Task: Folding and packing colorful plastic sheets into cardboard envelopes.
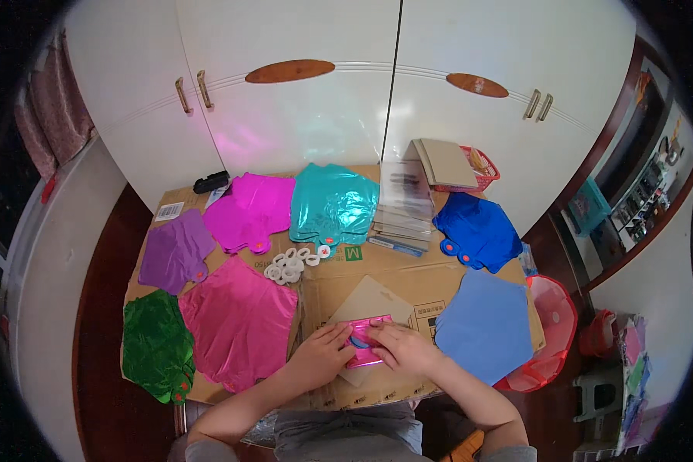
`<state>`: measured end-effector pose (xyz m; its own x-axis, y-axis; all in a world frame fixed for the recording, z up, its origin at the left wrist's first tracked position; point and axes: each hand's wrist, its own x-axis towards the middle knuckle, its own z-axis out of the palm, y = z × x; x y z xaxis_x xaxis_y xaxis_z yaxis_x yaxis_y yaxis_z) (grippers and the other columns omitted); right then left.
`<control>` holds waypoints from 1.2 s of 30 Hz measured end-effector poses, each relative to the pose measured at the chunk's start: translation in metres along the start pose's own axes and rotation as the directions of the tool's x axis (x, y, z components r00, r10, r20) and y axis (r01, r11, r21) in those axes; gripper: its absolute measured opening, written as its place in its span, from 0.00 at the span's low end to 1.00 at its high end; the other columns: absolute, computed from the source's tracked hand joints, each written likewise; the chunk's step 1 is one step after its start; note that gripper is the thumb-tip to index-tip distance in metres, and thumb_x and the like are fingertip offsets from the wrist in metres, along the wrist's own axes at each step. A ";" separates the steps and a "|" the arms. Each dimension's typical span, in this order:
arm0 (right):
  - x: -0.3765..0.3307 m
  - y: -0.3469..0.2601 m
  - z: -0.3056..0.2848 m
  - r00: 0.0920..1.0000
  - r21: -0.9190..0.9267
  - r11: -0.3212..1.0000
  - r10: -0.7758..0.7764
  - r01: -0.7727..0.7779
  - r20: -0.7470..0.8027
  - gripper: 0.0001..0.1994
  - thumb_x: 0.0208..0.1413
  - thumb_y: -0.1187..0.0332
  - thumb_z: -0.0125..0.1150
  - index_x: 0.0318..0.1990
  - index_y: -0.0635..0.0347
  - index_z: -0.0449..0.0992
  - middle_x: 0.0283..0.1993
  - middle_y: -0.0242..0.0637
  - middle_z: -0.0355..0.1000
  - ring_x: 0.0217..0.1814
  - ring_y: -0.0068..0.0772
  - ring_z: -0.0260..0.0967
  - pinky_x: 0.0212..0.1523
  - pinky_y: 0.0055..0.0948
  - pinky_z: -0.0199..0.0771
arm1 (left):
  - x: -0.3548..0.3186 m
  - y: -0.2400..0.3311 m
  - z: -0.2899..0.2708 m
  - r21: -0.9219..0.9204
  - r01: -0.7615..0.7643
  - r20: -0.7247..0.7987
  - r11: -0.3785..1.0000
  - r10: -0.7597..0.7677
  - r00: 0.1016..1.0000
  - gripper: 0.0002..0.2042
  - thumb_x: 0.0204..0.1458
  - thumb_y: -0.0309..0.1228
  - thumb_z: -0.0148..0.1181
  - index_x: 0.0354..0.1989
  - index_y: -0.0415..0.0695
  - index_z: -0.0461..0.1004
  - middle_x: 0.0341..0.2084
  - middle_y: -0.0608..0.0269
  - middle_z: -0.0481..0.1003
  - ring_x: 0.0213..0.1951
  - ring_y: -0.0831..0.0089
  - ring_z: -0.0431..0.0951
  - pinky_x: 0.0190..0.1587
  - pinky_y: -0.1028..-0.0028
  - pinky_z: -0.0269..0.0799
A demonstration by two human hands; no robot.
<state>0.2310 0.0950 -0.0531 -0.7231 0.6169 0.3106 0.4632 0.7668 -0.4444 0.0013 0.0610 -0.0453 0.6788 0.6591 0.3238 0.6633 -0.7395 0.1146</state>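
Left hand (329,346) and right hand (405,349) grip pink foil (366,358) over beige card (365,293); barcode label (169,211) and green printed mark (353,253) show on cardboard (408,271).

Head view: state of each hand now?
Left hand: fingers on left side of folded pink foil; firm grip can't be told.
Right hand: fingers on its right side; likewise.

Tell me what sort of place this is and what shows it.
Probably a room in a home, doubling as a makeshift workspace: white cabinet doors stand behind, a pinkish curtain hangs at far left, and work is laid out on cardboard.
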 end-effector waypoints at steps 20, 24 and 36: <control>0.007 0.009 0.000 0.972 -0.277 0.939 -0.161 0.205 0.171 0.23 0.43 0.72 0.57 0.51 0.60 0.72 0.57 0.37 0.67 0.63 0.34 0.61 0.58 0.32 0.65 | 0.001 0.014 -0.006 0.066 0.010 -0.020 0.998 -0.009 1.000 0.05 0.39 0.30 0.52 0.23 0.44 0.72 0.37 0.56 0.75 0.44 0.66 0.74 0.52 0.65 0.65; 0.005 0.011 0.003 0.976 -0.243 0.950 -0.163 0.194 0.142 0.23 0.43 0.72 0.57 0.51 0.59 0.72 0.57 0.38 0.68 0.63 0.35 0.61 0.60 0.32 0.63 | 0.001 0.014 -0.006 0.091 0.060 -0.015 0.994 -0.058 0.998 0.06 0.40 0.32 0.56 0.22 0.43 0.71 0.39 0.52 0.74 0.45 0.61 0.73 0.52 0.63 0.64; 0.001 0.013 0.007 0.978 -0.213 0.961 -0.145 0.176 0.151 0.25 0.43 0.72 0.57 0.53 0.61 0.69 0.58 0.40 0.66 0.64 0.36 0.59 0.65 0.36 0.56 | 0.000 0.015 -0.009 0.008 0.223 -0.043 0.975 -0.222 0.974 0.23 0.42 0.44 0.61 0.40 0.36 0.70 0.36 0.51 0.74 0.45 0.60 0.69 0.51 0.57 0.58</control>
<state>0.2325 0.1046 -0.0639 -0.8517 0.4650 0.2415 0.4272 0.8832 -0.1935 0.0081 0.0489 -0.0351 0.5002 0.8003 0.3307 0.8002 -0.5732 0.1765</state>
